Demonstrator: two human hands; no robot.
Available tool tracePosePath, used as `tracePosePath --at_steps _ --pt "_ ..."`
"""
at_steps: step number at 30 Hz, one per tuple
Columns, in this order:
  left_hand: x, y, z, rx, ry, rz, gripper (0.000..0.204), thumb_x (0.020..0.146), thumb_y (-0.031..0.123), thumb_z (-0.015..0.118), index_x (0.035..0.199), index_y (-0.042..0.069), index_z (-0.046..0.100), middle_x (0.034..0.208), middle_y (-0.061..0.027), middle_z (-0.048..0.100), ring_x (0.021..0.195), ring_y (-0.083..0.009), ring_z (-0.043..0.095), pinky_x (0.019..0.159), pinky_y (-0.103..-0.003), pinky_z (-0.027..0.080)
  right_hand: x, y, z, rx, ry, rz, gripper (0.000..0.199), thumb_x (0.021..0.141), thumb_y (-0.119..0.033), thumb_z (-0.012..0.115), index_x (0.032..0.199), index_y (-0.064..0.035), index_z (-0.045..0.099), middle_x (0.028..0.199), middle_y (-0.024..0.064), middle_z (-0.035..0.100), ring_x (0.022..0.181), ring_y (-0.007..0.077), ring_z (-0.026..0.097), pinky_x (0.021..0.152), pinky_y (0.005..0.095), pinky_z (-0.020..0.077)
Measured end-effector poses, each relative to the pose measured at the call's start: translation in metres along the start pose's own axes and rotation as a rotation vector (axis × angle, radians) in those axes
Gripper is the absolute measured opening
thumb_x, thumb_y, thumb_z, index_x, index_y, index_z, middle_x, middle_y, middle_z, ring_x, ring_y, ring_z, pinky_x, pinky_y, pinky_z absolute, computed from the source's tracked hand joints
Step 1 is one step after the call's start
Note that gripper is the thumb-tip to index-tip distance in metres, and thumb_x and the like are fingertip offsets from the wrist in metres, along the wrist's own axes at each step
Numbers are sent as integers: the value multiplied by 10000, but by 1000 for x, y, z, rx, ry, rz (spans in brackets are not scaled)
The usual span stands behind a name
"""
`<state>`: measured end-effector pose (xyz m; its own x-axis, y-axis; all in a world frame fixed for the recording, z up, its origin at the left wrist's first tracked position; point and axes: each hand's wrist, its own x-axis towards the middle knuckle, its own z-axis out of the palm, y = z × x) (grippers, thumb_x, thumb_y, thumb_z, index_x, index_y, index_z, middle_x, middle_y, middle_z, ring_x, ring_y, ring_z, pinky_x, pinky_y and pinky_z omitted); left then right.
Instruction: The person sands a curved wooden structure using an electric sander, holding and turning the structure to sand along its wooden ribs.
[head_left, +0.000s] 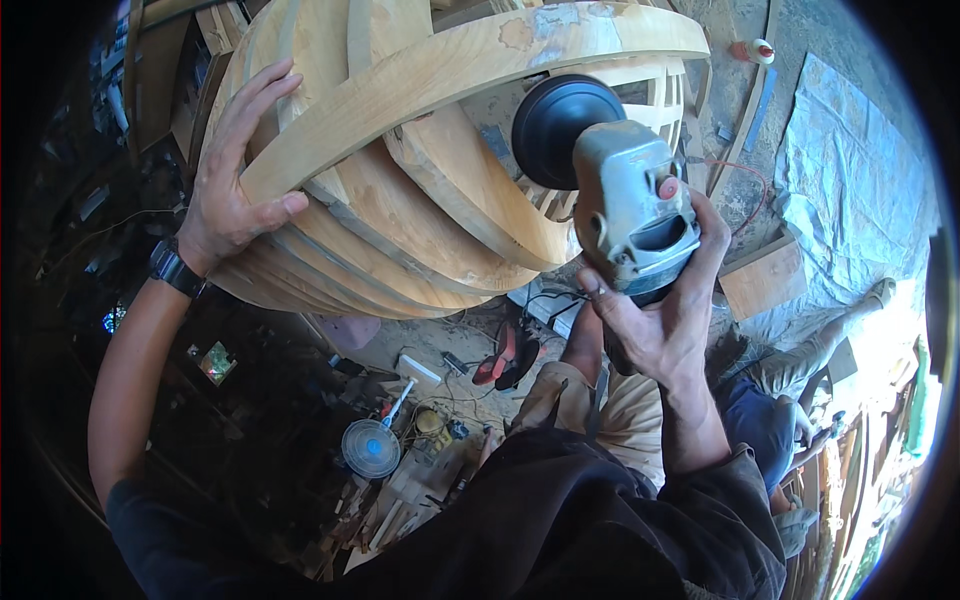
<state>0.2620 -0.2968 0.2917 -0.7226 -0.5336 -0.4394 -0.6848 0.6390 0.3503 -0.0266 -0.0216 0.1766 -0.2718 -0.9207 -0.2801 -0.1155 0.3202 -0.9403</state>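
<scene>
A large rounded frame of curved pale wooden ribs (430, 190) fills the upper middle, with a broad curved wooden band (430, 75) across it. My left hand (235, 175) holds the band's left end, the long fingers along its far side and the thumb on the near side. In my right hand (665, 320) is an angle grinder (635, 200) with a worn silver head, gripped around its body below the head. Its round black backing pad (565, 130) faces the ribs, close under the band. Whether the pad touches the wood I cannot tell.
A silvery tarp (850, 150) covers ground at the right, near a wooden block (765, 278) and a white-and-red bottle (755, 51). A blue fan (371, 447), cords and wood scraps lie below left. Another person (760, 430) sits at the lower right.
</scene>
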Motion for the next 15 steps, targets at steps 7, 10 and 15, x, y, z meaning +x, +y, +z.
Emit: tracePosePath --at_steps 7,10,15 --pt "-1 -3 1 45 5 14 977 685 627 703 1458 80 463 1533 -179 409 1415 -376 395 1170 -499 305 5 13 1 20 90 42 938 728 -219 850 1409 35 256 1219 235 506 1106 296 574 974 418 467" --pt "0 -1 0 32 -6 -10 1049 711 745 648 1484 68 435 1555 -174 383 1447 -365 351 1185 -521 264 4 26 -1 94 143 106 950 719 -236 858 1406 40 263 1227 233 486 1117 293 557 978 428 457" --pt "-1 -3 0 35 8 27 974 677 613 710 1455 80 467 1534 -177 409 1415 -370 396 1173 -494 299 -7 25 11 -52 65 -108 997 699 -258 877 1425 72 278 1257 216 442 1195 303 486 1049 422 377"
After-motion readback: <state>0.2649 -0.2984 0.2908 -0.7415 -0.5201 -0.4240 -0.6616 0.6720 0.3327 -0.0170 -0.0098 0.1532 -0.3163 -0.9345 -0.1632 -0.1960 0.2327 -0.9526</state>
